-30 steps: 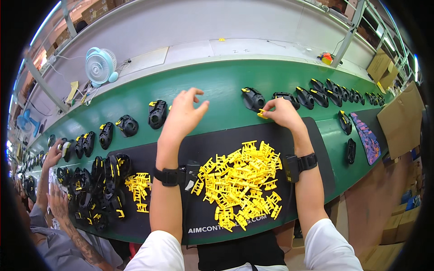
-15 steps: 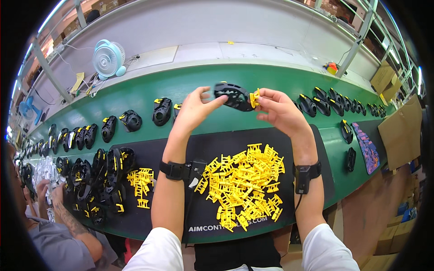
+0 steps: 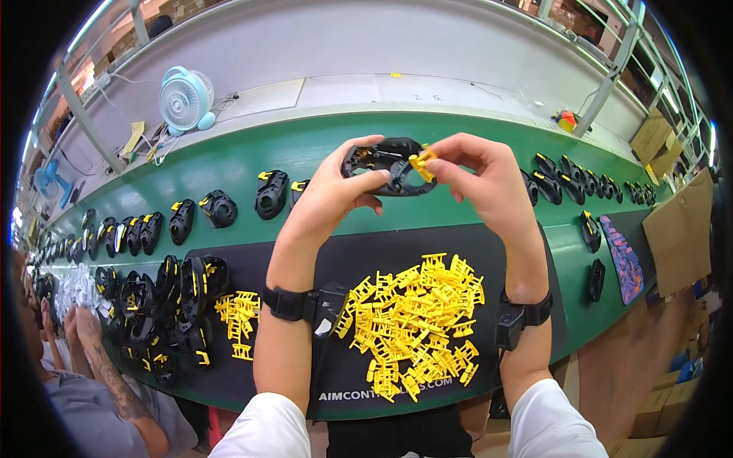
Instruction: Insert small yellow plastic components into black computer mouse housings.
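Observation:
My left hand (image 3: pixel 327 189) holds a black plastic shell (image 3: pixel 396 143) from its left end, with the thumb over its near side. The hollow inside of the shell faces me. At its right end, my right hand (image 3: pixel 482 174) pinches a small yellow plastic part (image 3: pixel 421 162) between thumb and fingertips. The yellow part overlaps the shell's rim; I cannot tell whether it is seated in it. Below my hands, a pile of similar yellow parts (image 3: pixel 416 320) lies on a black mat (image 3: pixel 298 412) between my forearms.
More black shells with yellow parts (image 3: pixel 271 195) line the green table (image 3: pixel 336 126). Others are heaped on the left (image 3: pixel 164 305), beside a smaller yellow pile (image 3: pixel 239 317). A fan (image 3: pixel 185 99) stands on the back ledge. At lower left a co-worker's arm (image 3: pixel 111 374) shows.
The shell has turned so that its hollow inside shows, and my left hand has come further around it. My right hand has moved the yellow part left, over the shell's end.

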A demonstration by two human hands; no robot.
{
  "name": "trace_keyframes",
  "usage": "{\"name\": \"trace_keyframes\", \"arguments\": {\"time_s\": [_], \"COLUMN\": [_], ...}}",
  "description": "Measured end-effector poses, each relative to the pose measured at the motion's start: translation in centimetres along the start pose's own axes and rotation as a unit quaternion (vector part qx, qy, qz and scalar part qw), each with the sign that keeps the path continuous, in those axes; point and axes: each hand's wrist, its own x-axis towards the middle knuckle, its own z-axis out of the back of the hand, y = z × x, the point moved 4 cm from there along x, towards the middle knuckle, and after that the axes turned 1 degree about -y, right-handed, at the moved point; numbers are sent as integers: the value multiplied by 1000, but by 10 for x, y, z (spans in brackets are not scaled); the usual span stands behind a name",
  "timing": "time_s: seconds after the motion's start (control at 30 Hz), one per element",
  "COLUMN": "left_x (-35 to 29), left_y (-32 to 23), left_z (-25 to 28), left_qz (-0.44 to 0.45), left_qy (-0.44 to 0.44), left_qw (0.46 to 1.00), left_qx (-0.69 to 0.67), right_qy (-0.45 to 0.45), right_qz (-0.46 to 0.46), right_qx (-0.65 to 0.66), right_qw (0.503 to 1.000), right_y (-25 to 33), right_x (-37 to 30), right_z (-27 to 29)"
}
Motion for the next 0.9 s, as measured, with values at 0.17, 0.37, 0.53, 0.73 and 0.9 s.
{"name": "trace_keyframes", "arguments": {"time_s": [0.17,0.37,0.53,0.73,0.9], "left_x": [-16,-25,-31,-29,-29], "left_y": [-21,-36,-44,-35,-35], "left_z": [-24,-37,-39,-29,-29], "left_qz": [-15,-42,-57,-40,-97], "left_qy": [132,133,130,132,96], "left_qw": [991,988,989,987,990], "left_qx": [13,62,43,85,-30], "right_qy": [-69,-118,-136,-150,-128], "right_qz": [127,184,226,328,172], "right_qx": [-208,-233,-259,-311,-137], "right_qw": [967,948,929,879,967], "right_y": [19,36,39,35,34], "right_x": [-4,-13,-17,-22,-17], "right_z": [-7,-12,-17,-23,-11]}}
